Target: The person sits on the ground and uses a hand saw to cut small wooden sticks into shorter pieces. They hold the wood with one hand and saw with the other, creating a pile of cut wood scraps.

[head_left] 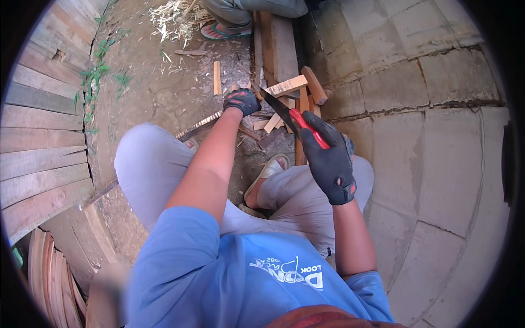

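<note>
My right hand (327,156), in a black glove, is closed round the red handle (309,128) of a handsaw. Its dark blade (280,109) tapers forward and left, pointing toward the wood pieces; the teeth are too small to make out. My left hand (242,101), also gloved in black, is closed in a fist just left of the saw's tip. What its fingers hold, if anything, is hidden. A pale wooden block (287,86) with dark marks across its side lies just beyond the blade. Under and beside the blade are several short wood offcuts (272,123).
A long timber beam (284,49) runs away from me, beside another person's sandalled foot (226,31). Wood shavings (174,22) and a loose stick (217,77) lie on the dirt. A block wall (404,158) stands to the right, wooden planks (46,142) to the left.
</note>
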The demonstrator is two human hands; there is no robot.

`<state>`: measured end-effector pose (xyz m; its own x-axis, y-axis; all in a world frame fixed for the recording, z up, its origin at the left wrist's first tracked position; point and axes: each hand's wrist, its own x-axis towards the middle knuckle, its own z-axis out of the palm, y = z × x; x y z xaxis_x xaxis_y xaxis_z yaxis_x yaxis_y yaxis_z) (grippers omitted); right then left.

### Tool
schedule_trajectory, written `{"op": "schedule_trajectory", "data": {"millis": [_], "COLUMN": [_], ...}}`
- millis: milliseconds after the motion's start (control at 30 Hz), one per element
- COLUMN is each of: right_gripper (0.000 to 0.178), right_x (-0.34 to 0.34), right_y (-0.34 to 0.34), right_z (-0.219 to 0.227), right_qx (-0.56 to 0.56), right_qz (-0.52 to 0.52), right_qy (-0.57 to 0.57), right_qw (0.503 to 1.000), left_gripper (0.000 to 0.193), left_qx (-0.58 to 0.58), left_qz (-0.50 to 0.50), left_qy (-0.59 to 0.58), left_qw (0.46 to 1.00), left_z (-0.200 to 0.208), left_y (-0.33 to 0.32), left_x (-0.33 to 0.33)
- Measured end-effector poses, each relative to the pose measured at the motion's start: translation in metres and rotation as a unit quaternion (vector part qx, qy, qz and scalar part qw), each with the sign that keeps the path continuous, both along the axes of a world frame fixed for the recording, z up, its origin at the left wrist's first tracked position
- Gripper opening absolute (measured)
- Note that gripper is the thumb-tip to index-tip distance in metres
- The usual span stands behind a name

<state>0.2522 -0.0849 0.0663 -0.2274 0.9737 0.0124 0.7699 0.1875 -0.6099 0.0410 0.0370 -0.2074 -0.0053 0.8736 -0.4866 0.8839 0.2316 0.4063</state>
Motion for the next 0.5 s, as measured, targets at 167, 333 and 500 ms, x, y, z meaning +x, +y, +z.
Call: {"op": "schedule_trajectory", "data": {"millis": [167,333,500], "right_gripper": [0.037,0.038,0.037], "right_x": [-0.007,0.000,-0.004], "right_y": [-0.001,-0.002,-0.007], "right_z": [0.002,-0.006,-0.003], "right_qx": [-0.012,0.030,0.017], "right_qz": [-0.015,0.012,0.012], "right_qy": [-0.015,-0.022,-0.032], "right_qw": [1.000,0.999,0.999], "left_gripper": [0.058,0.058,0.056], "left_qx": [-0.001,-0.004,0.003], "left_qz": [-0.006,-0.015,-0.012], "left_qy": [-0.005,0.000,0.002], "left_qw": [1.000,1.000,1.000], "left_z": [0.001,0.003,-0.008], "left_y": [0.002,0.003,0.004], "left_x": [0.002,0.003,-0.001]}}
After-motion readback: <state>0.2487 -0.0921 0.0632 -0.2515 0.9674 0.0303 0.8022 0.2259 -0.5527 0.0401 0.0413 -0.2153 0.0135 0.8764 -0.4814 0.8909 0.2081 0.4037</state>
